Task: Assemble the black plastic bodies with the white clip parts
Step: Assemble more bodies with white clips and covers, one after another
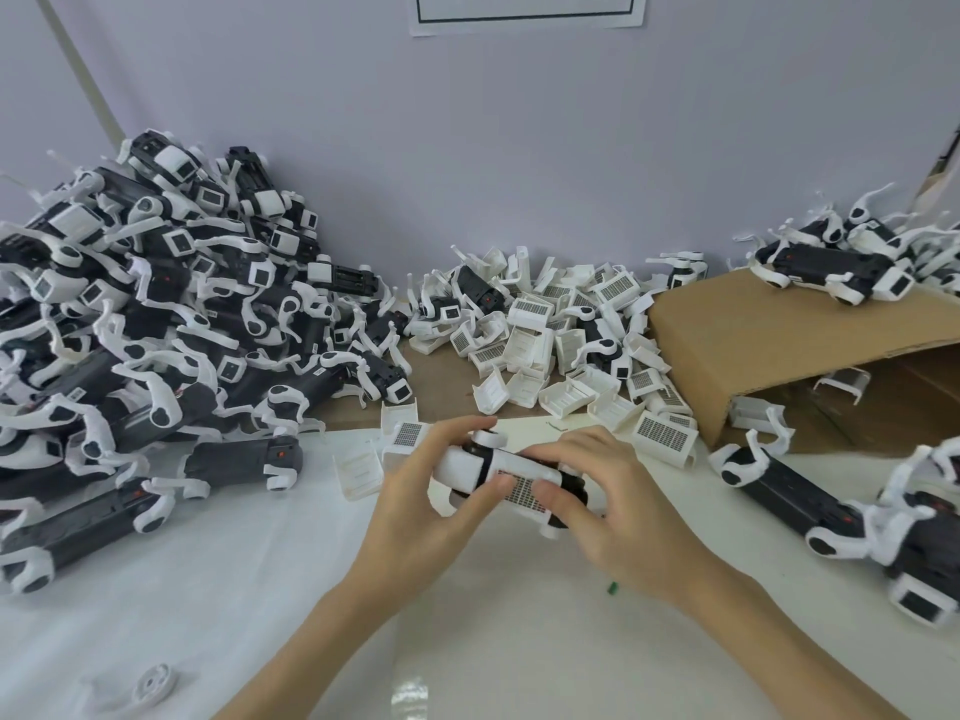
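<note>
Dozens of black bodies with white arms make up the big heap point(150, 324), which lies to the left of the cardboard box point(769, 356) and leans against the pale wall point(467, 148). That box lies on its side at the right of the white table point(208, 589), its open mouth turned toward the person. On top of the box lies a smaller batch of black-and-white units point(841, 267). In front of the box, at the right edge, lie a few more units point(810, 491). Just left of the box, between it and the big heap, is a mound of loose white clips point(561, 335), many with a gridded face.

Left of the box and nearer the person, both hands hold one black body point(574, 485) above the table. The left hand point(421, 511) has its fingers curled over the far end and its thumb underneath. The right hand point(618, 506) pinches the near end, thumb pressing on a white clip point(514, 478) that sits on the body. Well left of the box, near the bottom edge, lies a small white wheel point(151, 685).
</note>
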